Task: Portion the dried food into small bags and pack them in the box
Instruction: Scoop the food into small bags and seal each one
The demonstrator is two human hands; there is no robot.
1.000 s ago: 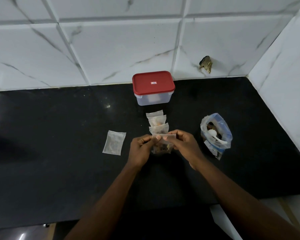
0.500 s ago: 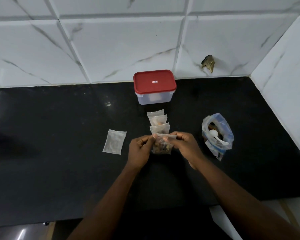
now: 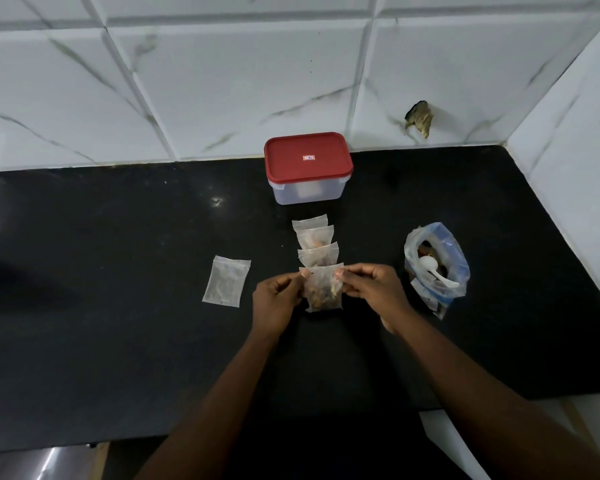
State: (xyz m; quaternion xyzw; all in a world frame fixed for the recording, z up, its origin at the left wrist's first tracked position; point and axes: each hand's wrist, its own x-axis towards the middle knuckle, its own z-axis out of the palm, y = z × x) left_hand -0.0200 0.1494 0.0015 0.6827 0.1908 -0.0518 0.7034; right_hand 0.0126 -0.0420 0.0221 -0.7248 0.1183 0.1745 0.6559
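A small clear bag [image 3: 323,292] with brown dried food in it hangs between my two hands above the black counter. My left hand [image 3: 278,299] pinches its top left corner and my right hand [image 3: 373,287] pinches its top right corner. Just behind it three small filled bags [image 3: 315,245] lie in an overlapping row. A clear box with a red lid [image 3: 308,166] stands shut near the wall. To the right lies a larger open bag of dried food [image 3: 437,268] with a white spoon [image 3: 433,268] in it. A flat small bag [image 3: 226,285] lies to the left.
The black counter [image 3: 118,306] ends at a white tiled wall behind and another on the right. Its front edge runs below my forearms. A dark broken spot [image 3: 419,117] marks the back wall.
My hands and the small bag have stayed in nearly the same place; the fingers shifted slightly along the bag's top edge.
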